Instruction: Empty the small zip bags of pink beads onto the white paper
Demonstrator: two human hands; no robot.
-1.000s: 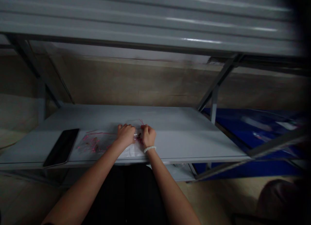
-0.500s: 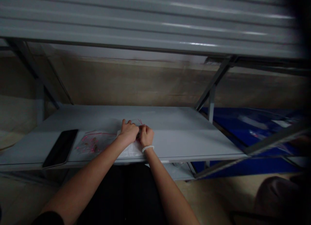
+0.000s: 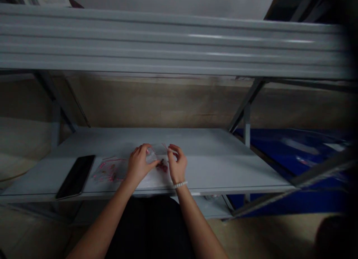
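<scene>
At the left of the gray shelf [image 3: 209, 158], a flat black slab [image 3: 76, 176] lies near the front edge; a bump could push it off. Next comes a see-through bag [image 3: 112, 170] with pink bits showing in it. Then the left hand [image 3: 137, 165] has its thumb and first finger wide apart, with a thin clear bag [image 3: 152, 154] between them. I can't tell if they grip it. If that bag slips, the dark red clump [image 3: 163, 167] by the thumb could get messed up. The right hand [image 3: 178, 166] bends its fingers near thin red strings [image 3: 164, 144]; I can't tell if it pinches any. A hard tug could knot them. The thin clear bag looks crinkly, with a red line. The clump looks small and jumbled.
</scene>
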